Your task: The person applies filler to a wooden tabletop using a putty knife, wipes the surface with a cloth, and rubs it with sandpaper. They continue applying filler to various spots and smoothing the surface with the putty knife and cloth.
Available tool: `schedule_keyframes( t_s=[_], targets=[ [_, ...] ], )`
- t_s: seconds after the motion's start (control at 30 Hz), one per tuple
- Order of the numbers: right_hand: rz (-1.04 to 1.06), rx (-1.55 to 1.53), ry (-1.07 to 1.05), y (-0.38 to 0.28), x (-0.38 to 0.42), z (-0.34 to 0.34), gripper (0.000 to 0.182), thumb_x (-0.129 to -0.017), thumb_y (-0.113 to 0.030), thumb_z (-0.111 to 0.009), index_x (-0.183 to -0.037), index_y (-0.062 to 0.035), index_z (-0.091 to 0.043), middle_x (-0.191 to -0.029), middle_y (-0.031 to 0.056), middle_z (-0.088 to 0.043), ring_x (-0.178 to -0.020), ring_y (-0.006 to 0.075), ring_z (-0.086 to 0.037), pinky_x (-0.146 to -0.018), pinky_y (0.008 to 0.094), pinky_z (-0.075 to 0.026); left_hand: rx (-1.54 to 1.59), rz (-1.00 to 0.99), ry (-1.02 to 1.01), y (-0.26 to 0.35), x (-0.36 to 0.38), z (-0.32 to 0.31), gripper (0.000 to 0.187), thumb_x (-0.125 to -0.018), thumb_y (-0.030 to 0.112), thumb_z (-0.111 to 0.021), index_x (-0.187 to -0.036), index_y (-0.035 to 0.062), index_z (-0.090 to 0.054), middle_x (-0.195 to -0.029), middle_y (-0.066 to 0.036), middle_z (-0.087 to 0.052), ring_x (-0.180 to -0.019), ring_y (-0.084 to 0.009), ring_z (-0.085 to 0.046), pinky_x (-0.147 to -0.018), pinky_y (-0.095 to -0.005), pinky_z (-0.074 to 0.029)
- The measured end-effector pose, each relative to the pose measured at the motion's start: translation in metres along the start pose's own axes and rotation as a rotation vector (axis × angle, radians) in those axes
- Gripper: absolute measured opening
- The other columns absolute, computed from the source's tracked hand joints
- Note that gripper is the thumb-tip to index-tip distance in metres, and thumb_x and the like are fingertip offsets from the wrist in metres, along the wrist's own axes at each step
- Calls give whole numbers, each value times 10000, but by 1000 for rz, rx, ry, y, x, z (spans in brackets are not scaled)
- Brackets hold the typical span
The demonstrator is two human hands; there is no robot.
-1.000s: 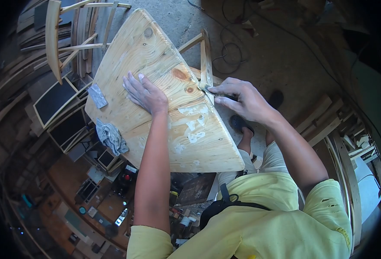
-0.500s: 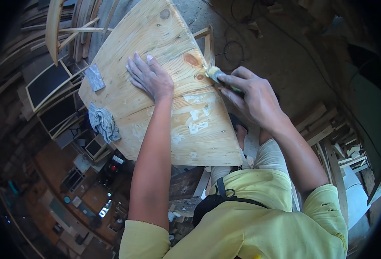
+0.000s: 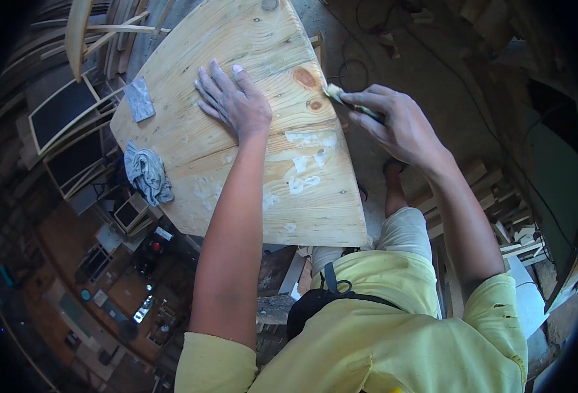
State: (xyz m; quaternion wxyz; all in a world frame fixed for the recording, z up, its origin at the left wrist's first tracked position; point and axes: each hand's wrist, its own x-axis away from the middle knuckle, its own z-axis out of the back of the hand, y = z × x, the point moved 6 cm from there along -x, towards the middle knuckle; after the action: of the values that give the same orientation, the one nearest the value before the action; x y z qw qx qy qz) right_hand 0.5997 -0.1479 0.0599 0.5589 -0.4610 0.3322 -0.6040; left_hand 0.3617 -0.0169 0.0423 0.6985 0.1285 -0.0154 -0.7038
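Left hand (image 3: 236, 105), fingers slightly spread, rests on wooden panel (image 3: 236, 164).

The single view comes from a camera worn on the person's head, facing forward and steeply down. Its very wide lens bends outer lines and darkens the corners. The yellow shirt (image 3: 367, 340) fills the near bottom edge; the left hand (image 3: 236, 108) and right hand (image 3: 400, 124) lie about arm's length away, over and beside the wooden panel (image 3: 243, 177) at upper centre, with the floor (image 3: 407, 82) farther below.
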Motion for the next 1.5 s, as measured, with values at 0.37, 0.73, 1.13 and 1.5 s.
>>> schedule_keyframes(
  t_s=[0.37, 0.73, 1.13, 1.5],
  targets=[
    [-96, -231, -188, 34, 4, -5, 304, -921, -195, -684, -1189, -55, -713, -1042, 152, -713, -931, 283, -682, -841, 375, -535, -4, 1, -2, 0, 0, 0, 640, -1046, 499, -313, -1536, 88, -339, -1608, -180, -278, -1521, -348, -167, -1203, -568, -85],
    [-109, -252, -63, 33, 72, -32, 312, -910, -145, -687, -1210, -64, -712, -1028, 147, -693, -946, 284, -660, -861, 377, -518, 9, -2, -29, 0, -1, 0, 650, -1051, 500, -308, -1540, 72, -322, -1612, -203, -250, -1517, -383, -154, -1209, -578, -63],
    [-63, -176, -139, 25, 93, -28, 321, -899, -167, -697, -1199, -53, -710, -984, 158, -682, -907, 314, -651, -825, 407, -523, 34, -11, 10, -2, -1, -2, 651, -1041, 521, -316, -1520, 82, -356, -1601, -200, -277, -1505, -384, -184, -1199, -596, -71],
    [-202, -26, -191, 7, 205, -55, 310, -873, -129, -706, -1172, -47, -720, -992, 161, -676, -911, 354, -653, -815, 422, -528, 53, -51, 135, -9, -7, -7, 642, -1009, 522, -413, -1478, 84, -437, -1572, -189, -345, -1484, -349, -247, -1184, -587, -129]
  ],
)
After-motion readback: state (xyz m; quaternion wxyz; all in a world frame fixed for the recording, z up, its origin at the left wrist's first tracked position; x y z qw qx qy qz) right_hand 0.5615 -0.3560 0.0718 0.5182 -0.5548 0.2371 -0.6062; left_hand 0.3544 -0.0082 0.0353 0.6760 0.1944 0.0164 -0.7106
